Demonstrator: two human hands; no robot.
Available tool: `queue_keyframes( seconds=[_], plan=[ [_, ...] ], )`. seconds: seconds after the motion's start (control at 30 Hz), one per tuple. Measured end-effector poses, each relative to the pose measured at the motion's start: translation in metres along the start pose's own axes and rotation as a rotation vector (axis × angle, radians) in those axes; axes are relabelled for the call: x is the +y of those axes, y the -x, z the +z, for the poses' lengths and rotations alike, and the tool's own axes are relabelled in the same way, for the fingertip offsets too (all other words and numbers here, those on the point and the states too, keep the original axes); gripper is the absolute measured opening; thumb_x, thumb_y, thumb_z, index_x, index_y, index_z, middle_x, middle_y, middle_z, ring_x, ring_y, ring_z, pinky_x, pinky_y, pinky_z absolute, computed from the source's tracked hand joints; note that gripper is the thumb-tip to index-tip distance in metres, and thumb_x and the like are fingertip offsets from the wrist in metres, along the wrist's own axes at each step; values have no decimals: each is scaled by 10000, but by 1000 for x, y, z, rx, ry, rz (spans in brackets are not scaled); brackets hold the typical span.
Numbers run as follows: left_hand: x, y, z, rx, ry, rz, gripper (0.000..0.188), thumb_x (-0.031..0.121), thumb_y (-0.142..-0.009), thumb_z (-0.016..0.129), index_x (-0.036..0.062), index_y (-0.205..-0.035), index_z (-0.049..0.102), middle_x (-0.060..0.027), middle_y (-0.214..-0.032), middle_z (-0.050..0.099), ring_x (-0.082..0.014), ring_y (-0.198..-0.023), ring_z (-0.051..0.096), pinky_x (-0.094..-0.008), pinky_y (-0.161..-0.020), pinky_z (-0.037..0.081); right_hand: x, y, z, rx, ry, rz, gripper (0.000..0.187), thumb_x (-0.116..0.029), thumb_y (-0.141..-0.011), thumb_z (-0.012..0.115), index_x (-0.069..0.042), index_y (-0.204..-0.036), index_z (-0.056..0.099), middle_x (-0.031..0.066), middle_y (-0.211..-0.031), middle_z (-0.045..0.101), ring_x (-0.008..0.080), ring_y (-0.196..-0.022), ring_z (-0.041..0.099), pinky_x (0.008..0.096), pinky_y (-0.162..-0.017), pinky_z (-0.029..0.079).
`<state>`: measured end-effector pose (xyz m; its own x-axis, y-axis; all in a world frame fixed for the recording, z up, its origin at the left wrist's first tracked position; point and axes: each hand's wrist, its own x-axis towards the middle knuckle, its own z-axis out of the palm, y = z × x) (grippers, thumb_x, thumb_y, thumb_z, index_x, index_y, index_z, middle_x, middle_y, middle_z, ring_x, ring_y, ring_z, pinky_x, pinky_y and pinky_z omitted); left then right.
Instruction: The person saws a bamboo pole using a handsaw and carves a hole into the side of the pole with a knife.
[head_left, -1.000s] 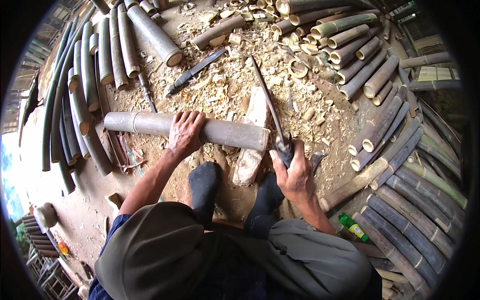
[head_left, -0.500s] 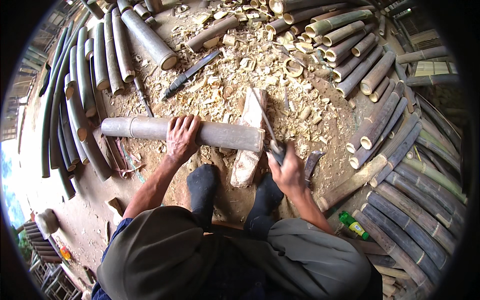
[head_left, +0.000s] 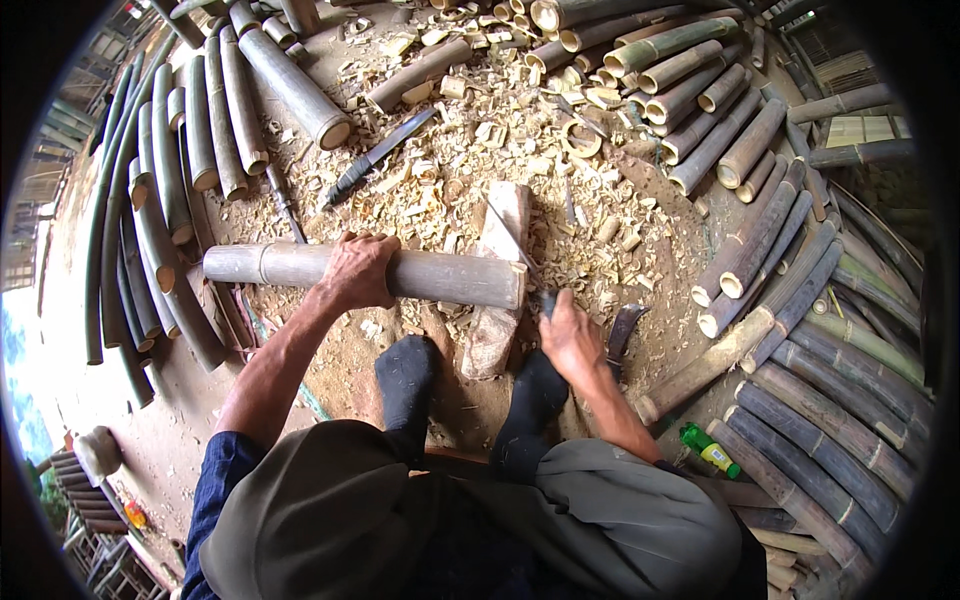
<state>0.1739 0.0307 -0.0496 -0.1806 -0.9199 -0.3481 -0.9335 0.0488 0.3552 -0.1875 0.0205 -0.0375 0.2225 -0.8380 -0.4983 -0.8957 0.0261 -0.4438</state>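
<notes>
A thick grey-brown bamboo section (head_left: 450,277) lies crosswise in front of me, its right end resting on a pale wooden block (head_left: 492,340). My left hand (head_left: 361,268) is wrapped over the middle of the bamboo. In my right hand (head_left: 572,335), closed around a dark handle, is a knife (head_left: 514,238). Its long thin blade slants up and to the left past the right end of the bamboo, above the block. Whether the blade touches the bamboo's end I cannot tell.
Shavings (head_left: 470,170) litter the ground around a dark-handled machete (head_left: 375,160). A curved blade (head_left: 626,328) lies right of my right hand. Bamboo poles (head_left: 205,120) lie at left; cut bamboo pieces (head_left: 690,95) are piled at right, near a green bottle (head_left: 708,449).
My left hand has rolled further over the bamboo, with its forearm swung inward. The knife and my right hand have shifted slightly down, and the bamboo's right end has dipped a little.
</notes>
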Motion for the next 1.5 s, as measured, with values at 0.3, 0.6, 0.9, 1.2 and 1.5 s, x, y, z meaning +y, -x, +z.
queue_keyframes(
  seconds=[0.3,0.6,0.9,1.2,1.5],
  plan=[
    [-7,12,16,224,-46,25,493,168,-594,842,81,-1032,633,-126,-999,670,-342,-1031,663,-481,-984,485,-46,33,-36,408,-277,-592,305,-232,-1020,657,3,-1138,501,246,-731,654,447,-665,705,467,-548,551],
    [-10,22,26,265,-60,13,512,179,-611,858,99,-1054,613,-108,-1018,666,-321,-1039,652,-480,-979,469,-38,21,-22,116,-169,-225,410,-282,-1020,650,16,-1266,515,304,-860,688,495,-756,707,547,-657,553],
    [1,8,21,381,-74,68,523,176,-595,839,93,-1058,609,-109,-1024,644,-321,-1047,628,-463,-952,455,16,-3,13,144,30,-158,335,-275,-1023,619,-10,-1172,477,303,-804,702,503,-727,708,563,-620,570],
    [4,16,28,448,-59,69,573,210,-586,888,99,-1075,610,-106,-1027,640,-331,-1051,631,-484,-981,457,-18,22,-3,285,-249,-292,345,-242,-1022,646,21,-1151,465,262,-754,688,480,-664,698,534,-577,540],
    [2,34,-2,193,-26,26,958,169,-556,894,130,-1434,514,-142,-1370,555,-366,-1385,462,-505,-1159,372,12,9,-28,260,-345,41,345,-354,-1020,645,-41,-1144,569,89,-807,642,237,-739,658,443,-682,526]
  ],
)
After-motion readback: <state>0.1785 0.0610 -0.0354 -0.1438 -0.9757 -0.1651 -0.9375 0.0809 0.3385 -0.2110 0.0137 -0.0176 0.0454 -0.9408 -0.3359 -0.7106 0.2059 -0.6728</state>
